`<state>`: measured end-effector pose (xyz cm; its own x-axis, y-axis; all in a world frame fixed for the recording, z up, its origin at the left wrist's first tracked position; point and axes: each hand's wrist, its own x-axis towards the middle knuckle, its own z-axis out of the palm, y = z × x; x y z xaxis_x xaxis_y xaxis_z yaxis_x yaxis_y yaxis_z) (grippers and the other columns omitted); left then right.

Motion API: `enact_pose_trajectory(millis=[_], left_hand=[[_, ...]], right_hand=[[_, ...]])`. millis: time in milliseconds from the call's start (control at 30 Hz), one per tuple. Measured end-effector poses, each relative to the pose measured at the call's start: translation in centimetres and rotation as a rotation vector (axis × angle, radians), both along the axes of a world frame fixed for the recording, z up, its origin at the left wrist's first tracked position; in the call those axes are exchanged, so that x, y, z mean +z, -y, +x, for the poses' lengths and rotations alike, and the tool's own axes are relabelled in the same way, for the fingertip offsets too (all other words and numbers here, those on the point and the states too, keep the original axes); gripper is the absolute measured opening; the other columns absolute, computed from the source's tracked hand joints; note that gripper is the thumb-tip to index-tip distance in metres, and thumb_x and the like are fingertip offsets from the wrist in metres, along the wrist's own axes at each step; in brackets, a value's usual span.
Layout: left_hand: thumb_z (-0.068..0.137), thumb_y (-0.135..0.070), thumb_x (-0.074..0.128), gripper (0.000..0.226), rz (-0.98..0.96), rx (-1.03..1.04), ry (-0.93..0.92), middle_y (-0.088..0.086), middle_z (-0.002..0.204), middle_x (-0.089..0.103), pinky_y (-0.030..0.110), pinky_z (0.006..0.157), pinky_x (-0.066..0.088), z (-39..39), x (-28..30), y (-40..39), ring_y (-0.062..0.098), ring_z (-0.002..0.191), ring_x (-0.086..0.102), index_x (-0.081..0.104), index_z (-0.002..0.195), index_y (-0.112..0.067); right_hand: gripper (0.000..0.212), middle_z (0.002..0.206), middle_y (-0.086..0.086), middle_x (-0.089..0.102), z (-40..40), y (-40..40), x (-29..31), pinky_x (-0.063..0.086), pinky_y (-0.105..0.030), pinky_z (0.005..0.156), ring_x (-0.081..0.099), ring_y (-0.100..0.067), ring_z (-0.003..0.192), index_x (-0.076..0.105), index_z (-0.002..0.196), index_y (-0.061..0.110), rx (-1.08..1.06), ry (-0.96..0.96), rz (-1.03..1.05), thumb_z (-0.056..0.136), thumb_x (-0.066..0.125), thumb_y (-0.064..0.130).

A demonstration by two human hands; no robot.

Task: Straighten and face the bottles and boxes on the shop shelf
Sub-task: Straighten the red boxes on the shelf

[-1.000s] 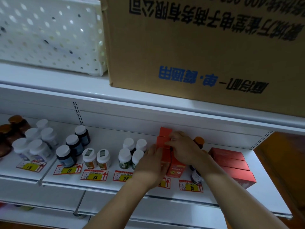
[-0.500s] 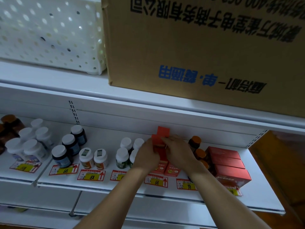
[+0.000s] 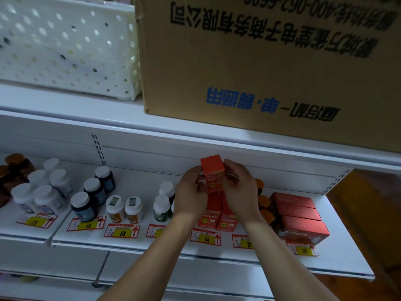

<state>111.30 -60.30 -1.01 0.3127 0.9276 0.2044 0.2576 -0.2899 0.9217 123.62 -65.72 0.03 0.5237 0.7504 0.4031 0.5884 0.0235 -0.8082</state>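
A small orange-red box (image 3: 212,173) is lifted above the white shelf (image 3: 338,266). My left hand (image 3: 191,192) grips its left side and my right hand (image 3: 240,190) pinches its right side. Below my hands two matching orange boxes (image 3: 217,220) stand at the shelf front. Left of them are white-capped green bottles (image 3: 161,208), two small white bottles (image 3: 123,208) and dark blue bottles (image 3: 86,203). Amber bottles with orange caps (image 3: 263,203) stand right of my right wrist, partly hidden.
Stacked red boxes (image 3: 301,216) lie at the shelf's right end. White bottles (image 3: 41,192) and brown bottles (image 3: 15,168) fill the far left. Price tags (image 3: 121,231) line the front edge. On the upper shelf sit a big cardboard carton (image 3: 271,61) and a white perforated basket (image 3: 65,46).
Both hands have lifted one orange box up off the row and turned it, so its printed front now shows between my fingers. The view has shifted slightly.
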Motion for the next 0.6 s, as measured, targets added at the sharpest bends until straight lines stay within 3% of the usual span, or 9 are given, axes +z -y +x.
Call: enact_pose_trajectory(millis=[100,267,333,467,600], left_hand=[[0.094,0.008,0.048,0.046,0.024,-0.027,0.093,-0.004,0.122,0.062,-0.003,0.083,0.037,-0.3,0.9,0.2,-0.009,0.097,0.056,0.061,0.126,-0.022],[0.099,-0.009,0.057,0.049,-0.015,-0.171,0.163,-0.014,0.143,0.051,0.019,0.107,0.04,-1.4,1.0,0.0,-0.002,0.131,0.046,0.054,0.139,-0.035],[0.098,-0.014,0.061,0.053,-0.058,-0.244,0.185,-0.017,0.143,0.053,0.019,0.104,0.043,-1.9,1.4,0.2,-0.003,0.131,0.048,0.049,0.141,-0.043],[0.096,-0.014,0.065,0.053,-0.106,-0.284,0.22,-0.015,0.127,0.066,0.02,0.096,0.051,-3.1,2.7,1.3,0.001,0.117,0.061,0.051,0.143,-0.034],[0.094,-0.02,0.069,0.045,-0.154,-0.284,0.263,-0.014,0.118,0.07,0.016,0.082,0.054,-4.8,4.1,3.6,0.003,0.108,0.065,0.058,0.135,-0.033]], right_hand=[[0.028,0.111,0.012,0.068,-0.3,0.5,1.1,0.047,-0.009,0.085,0.063,0.002,0.102,0.071,0.119,0.021,0.014,-0.088,0.069,0.093,0.067,0.011],[0.029,0.112,0.01,0.07,-1.0,1.5,2.6,0.049,-0.01,0.083,0.066,0.002,0.101,0.071,0.116,0.027,-0.034,-0.278,0.139,0.091,0.071,0.012],[0.028,0.11,0.009,0.072,-1.5,1.9,3.1,0.05,-0.01,0.081,0.066,0.002,0.099,0.072,0.114,0.027,-0.054,-0.333,0.148,0.089,0.073,0.013],[0.023,0.104,0.007,0.075,-2.5,3.3,3.8,0.054,-0.017,0.081,0.07,-0.005,0.096,0.074,0.11,0.024,-0.097,-0.43,0.155,0.089,0.073,0.016],[0.022,0.099,0.01,0.076,-3.9,6.2,4.1,0.05,-0.01,0.072,0.071,-0.006,0.094,0.074,0.11,0.02,-0.054,-0.482,0.146,0.09,0.071,0.012]])
